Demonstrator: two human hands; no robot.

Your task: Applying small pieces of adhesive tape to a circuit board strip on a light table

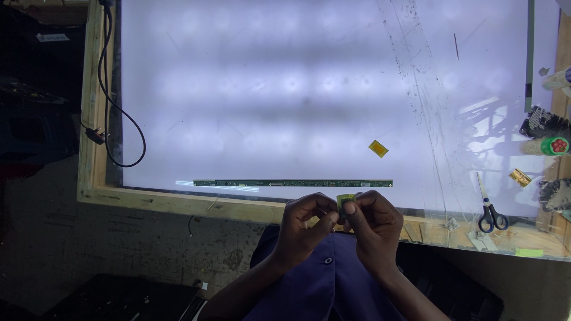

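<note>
Two hands meet close to the body, above a blue buttoned garment (pixel 330 279). The left hand (pixel 306 229) and the right hand (pixel 372 226) pinch a small yellow-green piece (pixel 345 200) between them, each grip closed on it with thumb and forefinger; it looks like a bit of tape or film, though it is too small to tell for sure. The piece sits at the fingertips just in front of the wooden frame (pixel 238 208) that edges the worktop.

Just beyond the frame, a long narrow green circuit strip (pixel 292 183) lies flat along the near edge of the lit white panel (pixel 267 89), running left to right. A little farther in and to the right lies a small yellow rectangular scrap (pixel 378 148), tilted. Blue-handled scissors (pixel 490 208) rest near the right corner, blades pointing away, beside a small brass-coloured hinge (pixel 520 176). At the far right edge stands a green cap with red dots (pixel 558 145). On the left, a black cable with a plug (pixel 113 119) loops down along the frame. Scratch marks cross the right part of the panel.
</note>
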